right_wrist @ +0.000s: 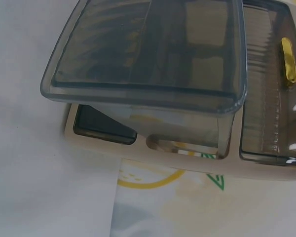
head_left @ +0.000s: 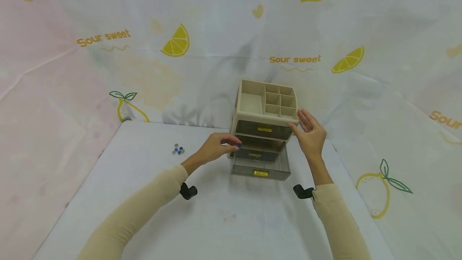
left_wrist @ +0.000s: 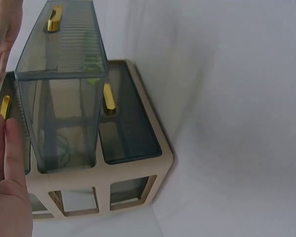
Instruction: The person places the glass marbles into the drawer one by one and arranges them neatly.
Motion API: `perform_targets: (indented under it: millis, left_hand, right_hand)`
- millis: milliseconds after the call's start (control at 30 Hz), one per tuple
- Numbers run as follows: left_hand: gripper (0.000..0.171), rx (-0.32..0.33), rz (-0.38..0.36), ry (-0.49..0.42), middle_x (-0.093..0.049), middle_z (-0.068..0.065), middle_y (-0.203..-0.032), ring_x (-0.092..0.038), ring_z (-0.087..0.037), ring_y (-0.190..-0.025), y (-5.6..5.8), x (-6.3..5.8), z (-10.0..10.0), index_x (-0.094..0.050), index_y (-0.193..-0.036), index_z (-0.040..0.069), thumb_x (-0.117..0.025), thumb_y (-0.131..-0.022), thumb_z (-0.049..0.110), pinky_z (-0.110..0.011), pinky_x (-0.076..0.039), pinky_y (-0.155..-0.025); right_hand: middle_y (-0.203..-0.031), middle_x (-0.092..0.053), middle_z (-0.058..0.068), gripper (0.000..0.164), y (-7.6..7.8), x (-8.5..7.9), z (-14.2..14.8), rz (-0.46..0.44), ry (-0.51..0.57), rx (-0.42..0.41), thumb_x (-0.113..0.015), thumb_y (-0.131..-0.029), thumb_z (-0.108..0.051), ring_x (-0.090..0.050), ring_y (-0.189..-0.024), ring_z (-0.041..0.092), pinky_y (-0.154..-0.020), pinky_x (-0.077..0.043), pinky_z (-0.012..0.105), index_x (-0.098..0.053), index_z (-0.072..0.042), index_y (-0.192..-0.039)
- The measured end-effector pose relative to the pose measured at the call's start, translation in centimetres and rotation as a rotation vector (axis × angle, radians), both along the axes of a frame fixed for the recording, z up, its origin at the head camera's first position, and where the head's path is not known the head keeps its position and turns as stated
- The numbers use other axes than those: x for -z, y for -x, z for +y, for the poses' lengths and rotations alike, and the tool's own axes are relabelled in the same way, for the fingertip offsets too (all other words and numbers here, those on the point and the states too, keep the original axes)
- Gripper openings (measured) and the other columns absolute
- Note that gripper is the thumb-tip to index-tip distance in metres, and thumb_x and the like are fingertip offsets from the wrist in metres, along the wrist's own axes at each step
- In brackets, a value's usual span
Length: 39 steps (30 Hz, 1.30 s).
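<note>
My left hand (head_left: 214, 147) pinches a small blue glass marble (head_left: 239, 145) between thumb and fingertips, at the left edge of a pulled-out drawer (head_left: 285, 163). That drawer is smoky and see-through with a gold handle (head_left: 260, 173), and is the middle one of a beige desktop organizer (head_left: 249, 116). My right hand (head_left: 311, 133) rests at the organizer's upper right front corner, thumb on the front and fingers extended along the side. In the left wrist view, the left hand's fingers (left_wrist: 14, 153) lie beside the open drawer (left_wrist: 61, 113); the marble is hidden there.
Several blue and clear marbles (head_left: 178, 149) lie in a loose group on the white table (head_left: 216, 216), left of the left hand. The organizer's top drawer (head_left: 249, 127) is closed, with divided compartments (head_left: 273, 98) above it. A lemon-print cloth (head_left: 202, 87) hangs behind.
</note>
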<state>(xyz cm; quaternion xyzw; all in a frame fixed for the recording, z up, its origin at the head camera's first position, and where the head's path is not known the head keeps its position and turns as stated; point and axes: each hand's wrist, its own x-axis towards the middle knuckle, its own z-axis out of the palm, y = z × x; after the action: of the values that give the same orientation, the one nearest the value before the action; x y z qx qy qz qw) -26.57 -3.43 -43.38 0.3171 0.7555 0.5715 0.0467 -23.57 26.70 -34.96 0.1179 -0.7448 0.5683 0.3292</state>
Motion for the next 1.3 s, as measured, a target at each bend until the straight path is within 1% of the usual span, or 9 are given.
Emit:
perform_targets:
  millis: [100, 200, 333, 500, 633, 833, 933, 1100, 1300]
  left_hand:
    - [0.020, 0.023, 0.018, 0.046, -0.069, 0.005, -0.103, -0.065, -0.011, -0.097, -0.1, 0.0, 0.8, -0.073, -0.108, 0.014, -0.072, -0.090, 0.022, -0.029, -0.054, -0.082]
    - [0.021, 0.057, 0.070, 0.112, -0.069, 0.006, -0.104, -0.063, -0.008, -0.098, -0.1, 0.0, 1.5, -0.073, -0.109, 0.011, -0.071, -0.090, 0.021, -0.026, -0.052, -0.086]
    - [0.023, 0.110, 0.152, 0.163, -0.069, 0.003, -0.106, -0.063, -0.008, -0.094, -0.2, -0.4, 2.4, -0.072, -0.110, 0.005, -0.071, -0.090, 0.016, -0.023, -0.053, -0.081]
    - [0.019, 0.190, 0.232, 0.254, -0.069, -0.001, -0.105, -0.064, -0.007, -0.090, -0.4, -1.0, 3.2, -0.072, -0.107, 0.004, -0.071, -0.090, 0.010, -0.019, -0.053, -0.078]
    - [0.017, 0.234, 0.238, 0.334, -0.070, -0.004, -0.104, -0.066, -0.008, -0.089, -0.4, -1.3, 3.8, -0.072, -0.106, 0.002, -0.071, -0.089, 0.005, -0.017, -0.052, -0.078]
    - [0.017, 0.260, 0.228, 0.442, -0.071, -0.005, -0.102, -0.067, -0.010, -0.088, -0.3, -1.6, 4.3, -0.072, -0.105, 0.001, -0.070, -0.089, 0.003, -0.016, -0.052, -0.077]
    - [0.016, 0.261, 0.221, 0.476, -0.072, -0.006, -0.100, -0.068, -0.012, -0.088, -0.5, -2.0, 4.7, -0.073, -0.104, 0.000, -0.070, -0.088, 0.002, -0.017, -0.052, -0.076]
    - [0.015, 0.238, 0.226, 0.533, -0.072, -0.007, -0.100, -0.068, -0.015, -0.090, -1.1, -2.6, 5.3, -0.074, -0.101, 0.002, -0.070, -0.087, -0.001, -0.018, -0.053, -0.076]
    - [0.016, 0.254, 0.253, 0.627, -0.072, -0.006, -0.100, -0.068, -0.015, -0.092, -1.0, -2.6, 5.7, -0.074, -0.102, 0.003, -0.071, -0.086, -0.002, -0.018, -0.052, -0.078]
  right_hand:
    - [-0.123, -0.058, 0.031, 0.057, 0.0, 0.0, 0.0, 0.000, -0.003, -0.002, -0.076, -0.075, 0.014, -0.056, -0.115, 0.045, -0.096, -0.047, 0.035, -0.053, 0.016, -0.127]
    - [-0.124, -0.058, 0.031, 0.057, 0.1, 0.1, -0.1, -0.010, 0.008, -0.008, -0.076, -0.075, 0.014, -0.055, -0.116, 0.045, -0.096, -0.047, 0.035, -0.053, 0.016, -0.127]
    - [-0.125, -0.057, 0.030, 0.058, 0.2, 0.1, -0.1, -0.028, 0.017, -0.017, -0.075, -0.076, 0.014, -0.054, -0.117, 0.045, -0.097, -0.047, 0.035, -0.052, 0.015, -0.129]
    - [-0.125, -0.057, 0.030, 0.058, 0.3, 0.1, -0.1, -0.027, 0.015, -0.019, -0.076, -0.076, 0.014, -0.055, -0.117, 0.044, -0.097, -0.046, 0.037, -0.052, 0.015, -0.129]
    - [-0.125, -0.057, 0.031, 0.058, 0.4, 0.1, -0.2, -0.023, 0.013, -0.017, -0.076, -0.076, 0.013, -0.055, -0.117, 0.044, -0.097, -0.046, 0.037, -0.052, 0.015, -0.129]
    - [-0.125, -0.057, 0.030, 0.059, 0.4, 0.3, -0.2, -0.023, 0.013, -0.019, -0.076, -0.075, 0.014, -0.055, -0.118, 0.042, -0.097, -0.046, 0.036, -0.052, 0.015, -0.129]
    - [-0.125, -0.057, 0.030, 0.058, 0.4, 0.3, -0.2, -0.025, 0.013, -0.013, -0.076, -0.076, 0.013, -0.055, -0.118, 0.043, -0.097, -0.046, 0.035, -0.052, 0.015, -0.129]
    - [-0.124, -0.057, 0.031, 0.058, 0.3, 0.3, -0.1, -0.014, 0.019, -0.007, -0.076, -0.075, 0.015, -0.055, -0.117, 0.043, -0.096, -0.047, 0.033, -0.054, 0.014, -0.128]
    - [-0.124, -0.058, 0.030, 0.058, 0.2, 0.3, 0.1, -0.013, 0.008, 0.002, -0.076, -0.075, 0.014, -0.056, -0.117, 0.042, -0.096, -0.047, 0.035, -0.053, 0.015, -0.128]
